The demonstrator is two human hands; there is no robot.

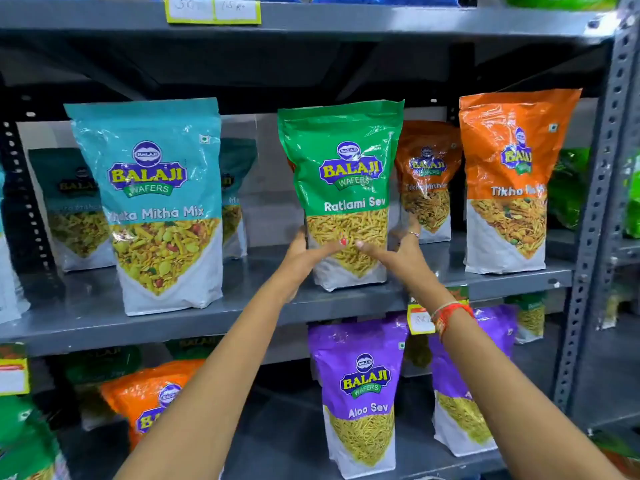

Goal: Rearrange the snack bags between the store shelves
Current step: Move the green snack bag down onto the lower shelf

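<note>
A green Ratlami Sev bag stands upright on the middle grey shelf, near its front edge. My left hand grips its lower left side, thumb across the front. My right hand holds the lower right side, thumb on the front too. To the left stands a teal Khata Mitha Mix bag with two more teal bags behind it. To the right stand two orange Tikha Mitha bags, one further back.
On the lower shelf stand a purple Aloo Sev bag, a second purple bag behind my right arm, an orange bag and green bags. A perforated steel upright bounds the shelf on the right. Yellow price tags hang on shelf edges.
</note>
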